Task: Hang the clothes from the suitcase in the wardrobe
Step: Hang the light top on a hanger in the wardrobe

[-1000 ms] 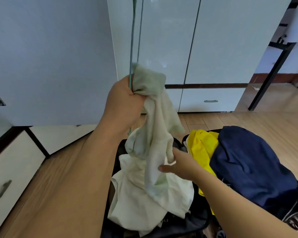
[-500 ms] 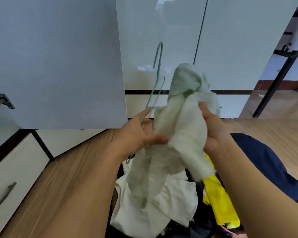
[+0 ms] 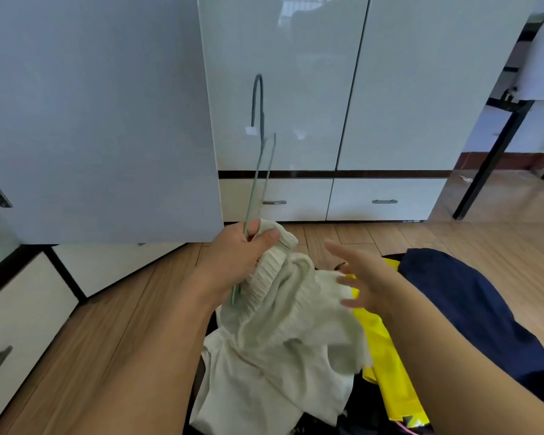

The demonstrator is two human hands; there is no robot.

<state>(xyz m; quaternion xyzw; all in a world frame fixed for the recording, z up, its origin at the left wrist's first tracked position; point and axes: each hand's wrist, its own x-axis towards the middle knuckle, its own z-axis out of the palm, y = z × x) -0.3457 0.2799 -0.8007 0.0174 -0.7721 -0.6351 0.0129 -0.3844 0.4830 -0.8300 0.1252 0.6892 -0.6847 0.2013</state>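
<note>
Your left hand (image 3: 239, 255) is curled tight, thumb pressed across, pinching the ribbed edge of the pale green garment (image 3: 283, 296) together with the lower wires of the green hanger (image 3: 259, 158). The hanger stands nearly upright out of the fist, hook at top, in front of the glossy white wardrobe doors (image 3: 296, 89). Your right hand (image 3: 368, 284) is spread, fingers straight, holding nothing, just right of the garment and not gripping it.

The garment droops from your fist onto a white garment (image 3: 264, 384) lying in the black suitcase (image 3: 352, 419) below. Beside it, to the right: a yellow garment (image 3: 387, 356), then a navy garment (image 3: 471, 309) at the suitcase's right side.

An open wardrobe door (image 3: 101, 114) fills the left, its lower edge just above your left wrist. Bare wooden floor (image 3: 113, 324) lies between the suitcase and the drawer fronts (image 3: 383, 199). A black table leg (image 3: 490, 158) slants at far right.
</note>
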